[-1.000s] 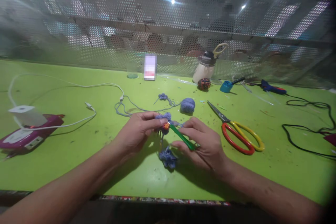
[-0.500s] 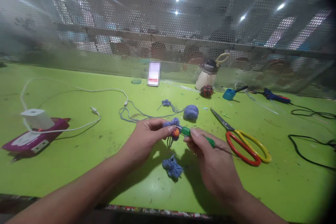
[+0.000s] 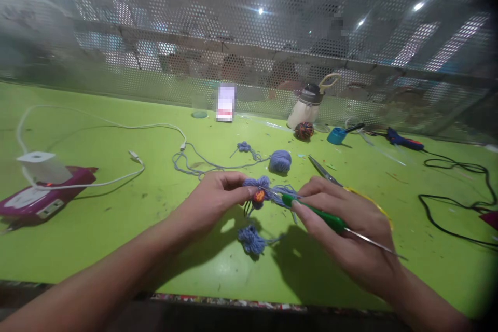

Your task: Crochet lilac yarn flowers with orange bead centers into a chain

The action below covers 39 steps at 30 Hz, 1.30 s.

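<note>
My left hand (image 3: 223, 194) pinches a blue-purple crocheted flower (image 3: 261, 183) with an orange-and-dark centre (image 3: 259, 196). In my right hand (image 3: 346, 223) is a crochet hook (image 3: 327, 218) with a green handle; its thin metal tip points left at the flower. Loose strands of blue yarn (image 3: 284, 193) stretch between the flower and my right fingers. On the table just below lies a crumpled blue yarn piece (image 3: 252, 240). Behind my hands sit a ball of blue yarn (image 3: 280, 161) and a small crocheted flower (image 3: 244, 146) with a yarn tail.
Scissors (image 3: 322, 168) lie partly hidden behind my right hand. At left is a purple power strip (image 3: 78, 179) with a white charger (image 3: 42, 166) and cable. Farther back stand a phone (image 3: 225, 104), a bottle (image 3: 305, 109), a multicoloured yarn ball (image 3: 304, 130), a blue container (image 3: 336, 136) and a glue gun (image 3: 404, 140).
My right hand has moved right with the crochet hook, and loose yarn strands now show between it and the flower. It now covers the scissors' handles. My left hand keeps its pinch.
</note>
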### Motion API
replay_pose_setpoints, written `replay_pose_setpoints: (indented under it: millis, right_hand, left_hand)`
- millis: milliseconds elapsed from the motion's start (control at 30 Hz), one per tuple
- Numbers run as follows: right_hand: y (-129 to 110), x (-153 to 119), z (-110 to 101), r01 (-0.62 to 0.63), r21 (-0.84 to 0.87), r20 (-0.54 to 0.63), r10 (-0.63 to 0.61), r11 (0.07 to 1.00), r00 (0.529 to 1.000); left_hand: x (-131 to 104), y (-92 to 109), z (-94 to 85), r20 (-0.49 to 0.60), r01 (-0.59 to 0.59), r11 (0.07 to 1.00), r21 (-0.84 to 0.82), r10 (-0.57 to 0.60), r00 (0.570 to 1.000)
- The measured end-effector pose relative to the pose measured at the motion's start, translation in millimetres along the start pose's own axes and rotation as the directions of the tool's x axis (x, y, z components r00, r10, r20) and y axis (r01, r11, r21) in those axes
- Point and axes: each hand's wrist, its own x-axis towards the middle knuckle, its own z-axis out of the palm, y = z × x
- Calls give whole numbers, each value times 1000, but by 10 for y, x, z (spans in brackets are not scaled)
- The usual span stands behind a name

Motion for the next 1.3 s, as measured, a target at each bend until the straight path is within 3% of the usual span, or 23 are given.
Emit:
replay_pose_setpoints:
  millis: [200,333,467,833,1033,1300]
  right_hand:
    - [66,-55,-4,-158,143,2,159,977,987]
    - [64,-130,61,-56,35,-69,59,998,996]
    - [29,-168,81,45,-27,-37,-46,999,998]
    - [84,-231,53,-116,101,-89,125,988,988]
    - [-13,-219,58,121,-77,-53,-125,990,991]
    - [-27,-322,108,254,-327,11,-265,910,964]
  left_hand:
    - [-8,-50,-19,71,-2,996,-85,8,997]
    - [-8,-64,-16,62,12,993,-121,-5,998]
    - [-9,-45,0,42,27,995,-92,-23,999]
    - [-29,-1,15,82,48,985,-166,-35,996]
    - [-41,0,20,58,6,991,-131,2,998]
    - [-62,-1,41,19,-20,995,-96,22,1000]
